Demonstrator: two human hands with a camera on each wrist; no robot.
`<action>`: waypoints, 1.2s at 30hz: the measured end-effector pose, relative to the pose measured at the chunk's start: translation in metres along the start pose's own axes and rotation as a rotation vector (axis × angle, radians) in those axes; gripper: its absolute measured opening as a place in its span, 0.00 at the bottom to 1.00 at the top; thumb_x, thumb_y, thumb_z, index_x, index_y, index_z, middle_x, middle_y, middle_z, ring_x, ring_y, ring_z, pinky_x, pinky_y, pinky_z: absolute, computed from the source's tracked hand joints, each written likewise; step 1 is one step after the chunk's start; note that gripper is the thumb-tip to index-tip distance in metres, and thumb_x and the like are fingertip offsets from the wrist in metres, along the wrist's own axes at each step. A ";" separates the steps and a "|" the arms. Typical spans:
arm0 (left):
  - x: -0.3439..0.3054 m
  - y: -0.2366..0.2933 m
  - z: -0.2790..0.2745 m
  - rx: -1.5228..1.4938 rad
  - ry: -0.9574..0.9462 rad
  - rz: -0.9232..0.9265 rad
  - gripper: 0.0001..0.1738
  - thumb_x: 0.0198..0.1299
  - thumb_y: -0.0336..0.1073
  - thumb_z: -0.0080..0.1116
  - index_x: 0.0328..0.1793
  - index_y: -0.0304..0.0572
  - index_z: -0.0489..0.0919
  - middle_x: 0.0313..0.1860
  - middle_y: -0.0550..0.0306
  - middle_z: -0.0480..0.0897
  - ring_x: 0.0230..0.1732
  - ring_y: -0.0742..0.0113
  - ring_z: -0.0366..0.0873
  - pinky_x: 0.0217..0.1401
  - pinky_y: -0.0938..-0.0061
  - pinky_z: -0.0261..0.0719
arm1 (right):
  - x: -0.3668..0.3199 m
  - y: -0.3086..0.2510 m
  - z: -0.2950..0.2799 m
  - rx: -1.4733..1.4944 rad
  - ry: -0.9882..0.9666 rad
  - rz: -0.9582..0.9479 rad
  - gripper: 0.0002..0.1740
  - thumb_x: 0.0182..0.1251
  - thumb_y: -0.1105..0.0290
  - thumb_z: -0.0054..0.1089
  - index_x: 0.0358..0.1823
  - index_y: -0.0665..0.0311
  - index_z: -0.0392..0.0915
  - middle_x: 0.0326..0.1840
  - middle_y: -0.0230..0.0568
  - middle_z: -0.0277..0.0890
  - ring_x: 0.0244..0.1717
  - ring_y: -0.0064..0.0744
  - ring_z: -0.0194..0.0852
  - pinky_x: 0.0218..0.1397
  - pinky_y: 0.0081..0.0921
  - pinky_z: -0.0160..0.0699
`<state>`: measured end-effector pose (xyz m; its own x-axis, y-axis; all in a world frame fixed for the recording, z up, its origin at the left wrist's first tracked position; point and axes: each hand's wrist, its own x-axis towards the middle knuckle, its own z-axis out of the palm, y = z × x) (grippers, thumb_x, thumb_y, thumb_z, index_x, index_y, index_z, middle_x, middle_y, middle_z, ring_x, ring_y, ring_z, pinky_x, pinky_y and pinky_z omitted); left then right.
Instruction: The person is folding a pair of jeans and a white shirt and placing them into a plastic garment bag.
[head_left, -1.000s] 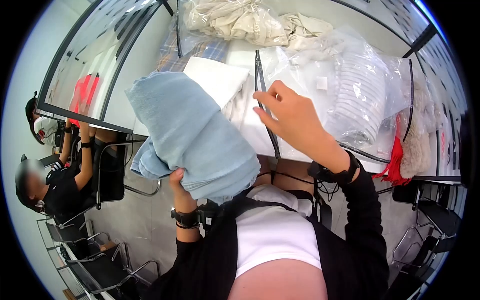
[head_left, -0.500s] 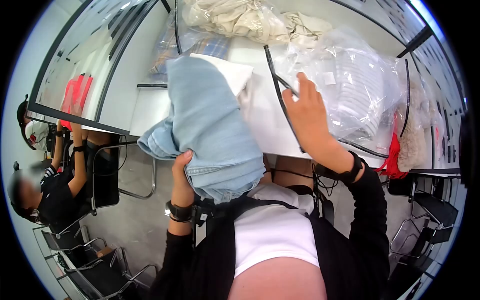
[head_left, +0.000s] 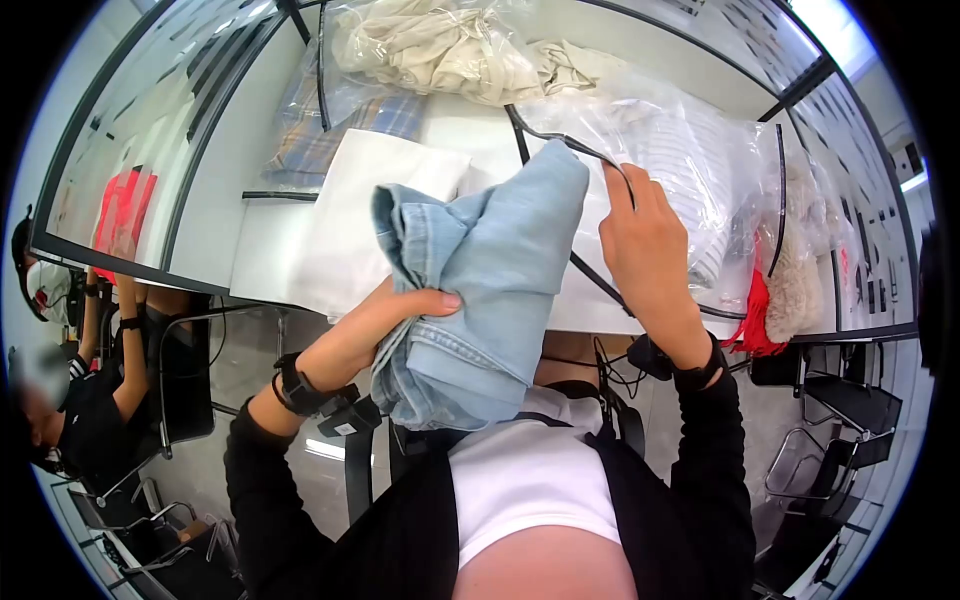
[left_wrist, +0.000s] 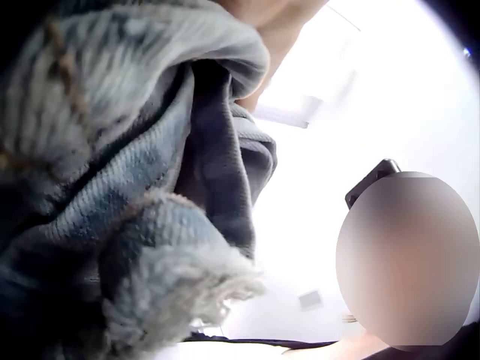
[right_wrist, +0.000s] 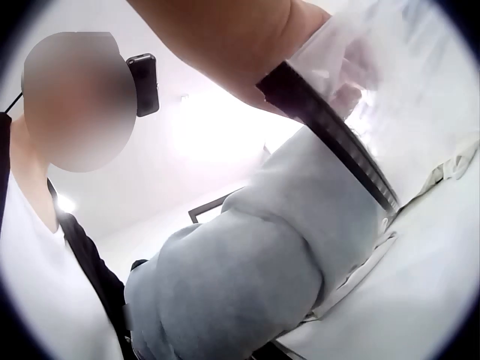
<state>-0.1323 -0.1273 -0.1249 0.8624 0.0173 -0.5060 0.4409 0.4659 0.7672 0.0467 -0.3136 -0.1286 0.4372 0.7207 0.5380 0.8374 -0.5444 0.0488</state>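
The left hand [head_left: 395, 315] grips the folded jeans [head_left: 490, 270], its thumb lying across the front of the bundle, which is held above the table [head_left: 268, 245]. The jeans' far end is at the mouth of the clear bag [head_left: 560, 118]. The right hand [head_left: 650, 245] is at the bag's black edge [head_left: 590, 150], with fingers visible through the plastic; whether they pinch it, I cannot tell. White cloth [head_left: 362, 190] lies beside the jeans. Farther out are bagged plaid cloth [head_left: 350, 125], cream cloth [head_left: 425, 55], striped white cloth [head_left: 680, 160] and red fringe [head_left: 756, 310].
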 end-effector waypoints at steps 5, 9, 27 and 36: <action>0.010 0.005 0.012 0.048 0.005 -0.011 0.39 0.49 0.37 0.60 0.65 0.30 0.57 0.55 0.49 0.70 0.54 0.64 0.71 0.57 0.74 0.69 | -0.002 -0.003 -0.003 0.111 -0.077 0.026 0.31 0.44 0.86 0.47 0.57 0.68 0.64 0.49 0.45 0.66 0.44 0.40 0.69 0.43 0.31 0.73; 0.015 0.006 0.014 0.051 0.018 -0.026 0.39 0.49 0.38 0.60 0.65 0.31 0.57 0.55 0.48 0.70 0.53 0.63 0.72 0.57 0.74 0.69 | -0.001 -0.004 -0.004 0.076 -0.009 -0.070 0.29 0.42 0.84 0.51 0.53 0.73 0.66 0.47 0.45 0.65 0.39 0.37 0.69 0.39 0.25 0.74; 0.032 0.018 0.010 0.054 0.116 -0.001 0.21 0.55 0.39 0.54 0.52 0.34 0.73 0.43 0.56 0.80 0.42 0.70 0.78 0.48 0.80 0.73 | -0.036 -0.032 0.003 0.404 -0.087 -0.276 0.27 0.42 0.83 0.52 0.51 0.69 0.68 0.54 0.54 0.66 0.38 0.39 0.67 0.40 0.26 0.74; 0.043 0.000 -0.022 -0.171 0.293 0.116 0.26 0.56 0.40 0.53 0.55 0.27 0.68 0.47 0.49 0.77 0.46 0.63 0.77 0.48 0.73 0.75 | -0.025 0.001 0.016 0.631 -0.080 -0.015 0.27 0.40 0.89 0.48 0.49 0.73 0.66 0.55 0.55 0.64 0.51 0.54 0.64 0.53 0.37 0.67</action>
<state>-0.1006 -0.1067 -0.1556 0.7855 0.3199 -0.5298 0.2749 0.5867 0.7617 0.0420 -0.3252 -0.1558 0.4263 0.7697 0.4753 0.8653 -0.1938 -0.4623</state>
